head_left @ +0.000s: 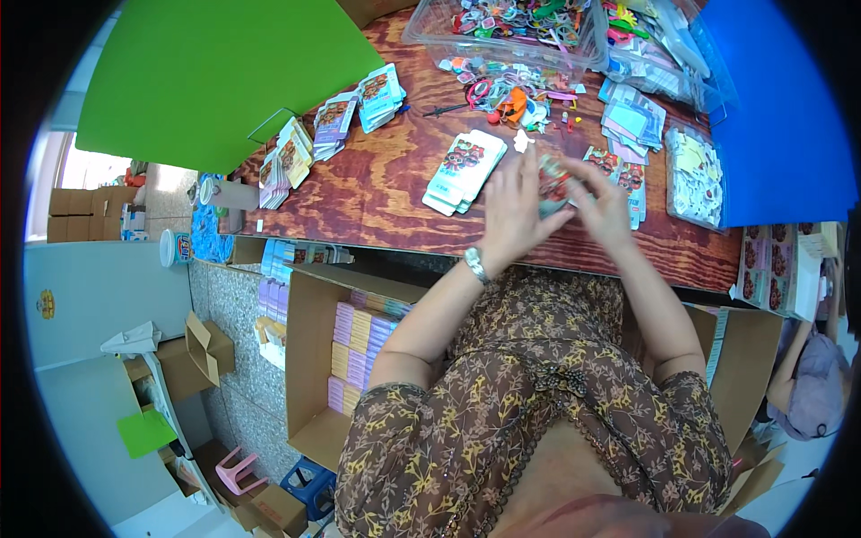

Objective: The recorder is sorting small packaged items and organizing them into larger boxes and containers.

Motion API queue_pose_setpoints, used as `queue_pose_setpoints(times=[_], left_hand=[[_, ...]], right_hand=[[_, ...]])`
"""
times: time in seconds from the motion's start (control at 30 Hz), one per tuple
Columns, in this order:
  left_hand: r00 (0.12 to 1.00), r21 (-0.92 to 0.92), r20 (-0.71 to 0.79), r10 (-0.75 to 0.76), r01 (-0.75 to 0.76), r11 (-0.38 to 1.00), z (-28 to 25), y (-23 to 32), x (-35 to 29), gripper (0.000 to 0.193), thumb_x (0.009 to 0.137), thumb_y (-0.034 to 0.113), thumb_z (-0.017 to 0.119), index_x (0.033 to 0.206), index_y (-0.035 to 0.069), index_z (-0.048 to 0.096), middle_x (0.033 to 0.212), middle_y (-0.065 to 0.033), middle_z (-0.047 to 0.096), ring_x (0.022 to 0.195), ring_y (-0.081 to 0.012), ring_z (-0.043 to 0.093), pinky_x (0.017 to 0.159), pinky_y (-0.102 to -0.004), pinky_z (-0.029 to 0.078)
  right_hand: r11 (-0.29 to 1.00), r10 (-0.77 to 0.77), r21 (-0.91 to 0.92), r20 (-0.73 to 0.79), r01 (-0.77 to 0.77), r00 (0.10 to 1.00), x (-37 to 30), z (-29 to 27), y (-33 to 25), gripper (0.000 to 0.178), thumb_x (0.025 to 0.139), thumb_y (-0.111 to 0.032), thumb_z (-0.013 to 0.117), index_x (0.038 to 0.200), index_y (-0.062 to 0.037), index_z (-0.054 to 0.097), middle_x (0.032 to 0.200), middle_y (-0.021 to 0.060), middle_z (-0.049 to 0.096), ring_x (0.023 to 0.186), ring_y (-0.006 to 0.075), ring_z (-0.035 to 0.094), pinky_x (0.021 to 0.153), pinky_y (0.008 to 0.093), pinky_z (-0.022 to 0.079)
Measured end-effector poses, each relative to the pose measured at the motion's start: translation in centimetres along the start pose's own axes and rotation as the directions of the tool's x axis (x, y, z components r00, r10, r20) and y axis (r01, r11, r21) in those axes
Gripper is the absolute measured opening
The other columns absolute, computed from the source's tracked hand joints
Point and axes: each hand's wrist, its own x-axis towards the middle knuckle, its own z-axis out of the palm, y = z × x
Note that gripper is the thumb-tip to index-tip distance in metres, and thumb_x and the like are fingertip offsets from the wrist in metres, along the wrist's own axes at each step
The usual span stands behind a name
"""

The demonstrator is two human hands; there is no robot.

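Observation:
Between my hands is a small printed card (pixel 552 185) with a red picture on it, slightly smeared by motion. My left hand (pixel 513 208) grips its left side, thumb along the lower edge. My right hand (pixel 603 204) holds the right side with bent fingers. To the left of my left hand lies a stack of similar white-green cards (pixel 465 172). More printed cards (pixel 633 188) lie partly behind my right hand. A small white piece (pixel 523 141) rests just beyond my left fingertips.
A clear plastic bin (pixel 502 47) of colourful trinkets stands at the back, loose trinkets (pixel 513 106) before it. Card stacks (pixel 334 121) line the table's left. A clear box of white pieces (pixel 695 177) sits right. Green (pixel 224 81) and blue panels (pixel 789 117) flank the table; an open carton (pixel 309 359) stands below.

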Motion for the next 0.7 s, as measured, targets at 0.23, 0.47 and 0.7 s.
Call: queue_pose_setpoints(times=[0.23,0.47,0.7], left_hand=[[0.939,0.384,0.070,-0.336,0.285,0.878,1.6,-10.2,1.6,0.108,0.072,0.052,0.081,0.146,-0.009,0.032,0.135,-0.0271,0.049,0.120,-0.0427,0.050,0.096,-0.0560,0.043],[0.929,0.238,-0.019,-0.370,0.364,0.901,1.3,-10.0,1.3,0.110,0.063,0.034,0.091,0.147,-0.007,0.031,0.136,-0.0261,0.045,0.124,-0.0400,0.047,0.098,-0.0562,0.041],[0.914,-0.146,-0.273,-0.300,0.269,0.952,-1.8,-2.8,2.2,0.078,0.068,0.017,0.087,0.129,-0.003,0.043,0.118,-0.0212,0.050,0.108,-0.0379,0.053,0.088,-0.0448,0.047]], right_hand=[[0.948,0.153,-0.257,-0.141,-0.185,0.978,2.8,-7.7,5.3,0.039,0.098,-0.014,0.061,0.135,-0.0068,0.058,0.118,0.0136,0.071,0.105,0.0226,0.069,0.091,0.0343,0.053],[0.551,-0.212,-0.832,-0.072,0.058,0.975,2.8,-5.9,3.4,0.049,0.093,-0.018,0.066,0.140,-0.0122,0.056,0.137,0.0181,0.058,0.117,0.0365,0.060,0.097,0.0441,0.049],[0.810,-0.477,-0.368,0.039,0.457,0.878,1.7,2.2,-3.1,0.046,0.086,-0.010,0.072,0.132,-0.0116,0.063,0.139,0.0182,0.054,0.115,0.0346,0.060,0.097,0.0421,0.050]])
